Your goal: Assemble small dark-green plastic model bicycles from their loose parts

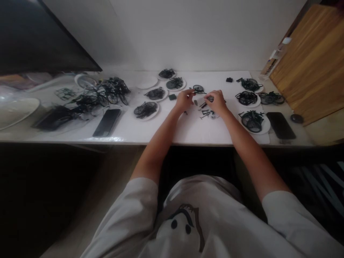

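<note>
My left hand (185, 100) is over the white sheet with its fingertips pinched together. Whatever lies between them is too small to make out. Opposite it, my right hand (217, 103) is closed as well, thumb and fingers meeting at a small dark part I cannot name. Just beyond the fingertips lies a small black model bicycle wheel (198, 88) with thin parts around it. Several loose dark and grey pieces (206, 113) are spread below and between the hands. A small dark green block (172, 96) sits left of my left hand.
White plates of black model bicycle parts stand left (146, 110) and right (254, 122). Assembled model bicycles (113, 89) crowd the far left. Phones lie left (106, 122) and right (281, 125). A bottle (279, 50) stands by the wooden board (314, 61). The wall (188, 36) closes off the back.
</note>
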A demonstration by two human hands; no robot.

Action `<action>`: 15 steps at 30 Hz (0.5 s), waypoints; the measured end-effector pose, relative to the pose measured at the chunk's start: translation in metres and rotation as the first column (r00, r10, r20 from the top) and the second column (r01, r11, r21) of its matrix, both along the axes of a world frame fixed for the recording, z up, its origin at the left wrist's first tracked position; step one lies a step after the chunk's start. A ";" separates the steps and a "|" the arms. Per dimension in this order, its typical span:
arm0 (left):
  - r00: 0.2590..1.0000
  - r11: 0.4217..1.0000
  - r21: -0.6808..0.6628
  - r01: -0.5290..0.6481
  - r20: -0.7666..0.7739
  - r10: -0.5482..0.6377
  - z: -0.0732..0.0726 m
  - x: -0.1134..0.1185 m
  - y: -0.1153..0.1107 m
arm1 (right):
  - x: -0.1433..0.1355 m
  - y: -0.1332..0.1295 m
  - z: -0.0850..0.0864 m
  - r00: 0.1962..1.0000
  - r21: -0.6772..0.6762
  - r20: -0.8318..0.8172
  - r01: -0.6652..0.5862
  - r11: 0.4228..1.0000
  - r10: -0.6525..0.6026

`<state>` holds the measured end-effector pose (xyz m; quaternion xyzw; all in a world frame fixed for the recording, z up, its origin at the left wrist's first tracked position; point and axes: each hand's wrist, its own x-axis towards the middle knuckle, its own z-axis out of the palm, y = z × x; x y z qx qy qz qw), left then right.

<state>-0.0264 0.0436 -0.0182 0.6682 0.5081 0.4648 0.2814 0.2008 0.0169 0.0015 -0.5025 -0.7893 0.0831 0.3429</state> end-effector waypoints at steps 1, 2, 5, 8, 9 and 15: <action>1.000 1.000 0.003 -0.004 -0.008 0.004 0.000 -0.002 -0.001 | 0.000 -0.001 0.002 1.000 -0.003 -0.025 0.002 1.000 -0.002; 1.000 1.000 0.003 -0.013 -0.010 0.013 0.000 -0.003 -0.002 | 0.000 -0.003 0.004 0.999 -0.015 -0.040 0.006 1.000 -0.006; 0.997 0.997 -0.010 -0.075 -0.007 0.075 0.000 -0.008 -0.003 | -0.001 -0.006 0.008 0.998 -0.071 -0.054 0.034 0.997 -0.037; 0.992 0.992 0.002 -0.128 -0.021 0.128 -0.002 -0.011 -0.001 | -0.004 -0.009 0.011 0.995 -0.080 -0.082 0.055 0.995 -0.062; 0.991 0.992 0.003 -0.127 -0.031 0.127 -0.003 -0.011 0.000 | -0.004 -0.009 0.011 0.993 -0.073 -0.096 0.057 0.996 -0.064; 0.984 0.997 -0.034 -0.062 -0.170 0.056 -0.008 -0.014 0.001 | -0.003 -0.007 0.011 0.987 -0.042 -0.135 0.084 0.996 -0.089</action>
